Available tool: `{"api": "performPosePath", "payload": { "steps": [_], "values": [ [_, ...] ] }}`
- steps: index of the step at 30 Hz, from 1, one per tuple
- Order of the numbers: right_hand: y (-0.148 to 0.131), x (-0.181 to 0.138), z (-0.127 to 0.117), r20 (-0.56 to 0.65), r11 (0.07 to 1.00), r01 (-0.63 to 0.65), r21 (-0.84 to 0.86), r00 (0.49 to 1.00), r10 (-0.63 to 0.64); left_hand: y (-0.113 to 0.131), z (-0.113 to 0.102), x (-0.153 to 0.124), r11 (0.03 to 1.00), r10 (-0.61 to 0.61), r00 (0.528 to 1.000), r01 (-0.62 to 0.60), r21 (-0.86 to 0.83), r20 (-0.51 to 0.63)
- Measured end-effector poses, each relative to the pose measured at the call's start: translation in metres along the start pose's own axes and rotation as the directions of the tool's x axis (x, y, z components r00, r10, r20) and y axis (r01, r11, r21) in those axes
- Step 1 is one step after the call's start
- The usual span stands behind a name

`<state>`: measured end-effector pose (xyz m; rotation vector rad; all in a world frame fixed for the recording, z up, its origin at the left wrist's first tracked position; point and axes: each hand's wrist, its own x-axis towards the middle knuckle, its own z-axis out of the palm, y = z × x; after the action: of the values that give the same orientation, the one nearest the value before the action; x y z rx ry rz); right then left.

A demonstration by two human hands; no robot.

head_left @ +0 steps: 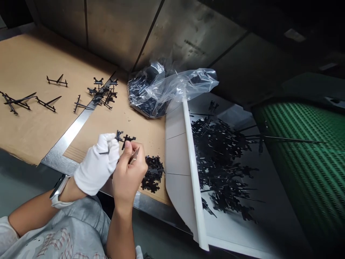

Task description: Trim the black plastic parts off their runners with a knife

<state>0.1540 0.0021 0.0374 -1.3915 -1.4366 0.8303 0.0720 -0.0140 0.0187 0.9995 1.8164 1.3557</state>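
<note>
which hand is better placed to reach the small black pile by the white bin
Probably the right hand, close beside the small pile, though it seems to hold a metal tool; the gloved left hand is farther away.

On the left, a white glove (90,172) and pale-strapped watch (55,198) are worn; the grey top (78,219) is printed with plaid shapes (55,241).

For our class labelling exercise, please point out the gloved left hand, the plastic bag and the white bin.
Gloved left hand (97,163), head view: on the back of the hand.
Plastic bag (167,90), head view: on its crumpled clear film.
White bin (194,176), head view: on its left wall's rim.
</note>
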Motion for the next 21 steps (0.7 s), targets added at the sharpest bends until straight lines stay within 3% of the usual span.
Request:
{"api": "performPosePath", "payload": {
  "steps": [2, 5, 7, 8, 10, 12, 17, 21],
  "values": [
    [0.000, -0.001, 0.002, 0.042, 0.994, -0.057, 0.094, 0.998, 0.054, 0.004, 0.001, 0.002, 1.000, 0.008, 1.000, -0.008, -0.026, -0.010],
    [0.003, 0.002, 0.004, 0.166, 0.960, -0.188, 0.209, 0.974, 0.155, 0.012, -0.001, 0.000, 0.990, -0.057, 0.994, 0.068, -0.127, 0.092],
    [0.006, 0.006, 0.002, 0.194, 0.961, -0.216, 0.172, 0.964, 0.182, 0.017, -0.006, 0.001, 0.955, -0.143, 0.982, 0.171, -0.244, 0.127],
    [0.007, 0.009, 0.001, 0.194, 0.970, -0.208, 0.129, 0.964, 0.181, 0.017, -0.010, 0.005, 0.958, -0.149, 0.981, 0.174, -0.226, 0.122],
    [0.009, 0.014, -0.003, 0.217, 0.984, -0.177, 0.030, 0.962, 0.167, 0.014, -0.023, 0.019, 0.998, -0.060, 0.996, 0.060, 0.005, 0.064],
    [0.010, 0.019, -0.004, 0.267, 0.989, -0.131, -0.073, 0.953, 0.145, 0.006, -0.046, 0.039, 0.922, 0.078, 0.996, -0.087, 0.376, 0.039],
    [0.010, 0.027, 0.008, 0.378, 0.962, -0.028, -0.272, 0.916, 0.133, -0.018, -0.125, 0.088, 0.694, 0.100, 0.989, 0.010, 0.720, -0.110],
    [0.012, 0.028, 0.015, 0.401, 0.927, 0.020, -0.374, 0.905, 0.143, -0.022, -0.157, 0.101, 0.497, 0.102, 0.988, 0.052, 0.866, -0.117]
  ]
}}
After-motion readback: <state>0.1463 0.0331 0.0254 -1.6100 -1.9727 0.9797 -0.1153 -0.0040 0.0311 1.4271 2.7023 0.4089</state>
